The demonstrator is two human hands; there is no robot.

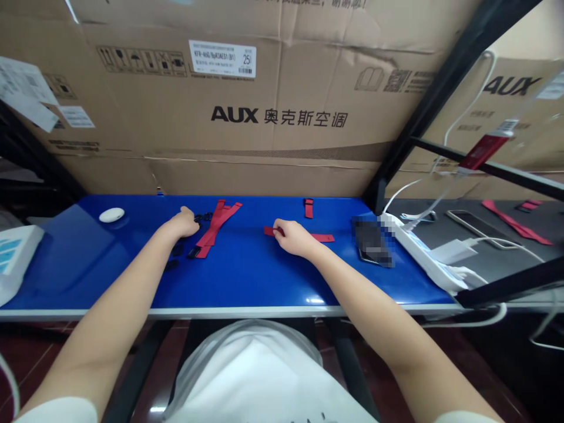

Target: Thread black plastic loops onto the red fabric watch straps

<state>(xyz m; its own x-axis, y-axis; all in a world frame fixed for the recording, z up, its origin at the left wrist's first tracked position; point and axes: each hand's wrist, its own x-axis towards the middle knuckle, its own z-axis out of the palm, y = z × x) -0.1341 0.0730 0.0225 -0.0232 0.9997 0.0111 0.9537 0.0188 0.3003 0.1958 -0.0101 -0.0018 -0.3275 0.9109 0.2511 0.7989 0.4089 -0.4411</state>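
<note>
1. On the blue table (247, 282), the right hand (293, 237) lies knuckles up, fingers pinched on the near end of a single red strap (324, 238), which lies flat and crosswise, pinned where the fingers press.
2. Left hand (184, 223) is curled loosely at a small black buckle (203, 217); whether it grips it I cannot tell.
3. Just beside that hand, a bundle of red straps (215, 226) lies fanned, within easy reach.
4. Farther back, a short red piece (309, 208) sits apart.
5. Well left, a white puck (111, 215); right, a phone (372, 242) beside a power strip (423, 258).
</note>
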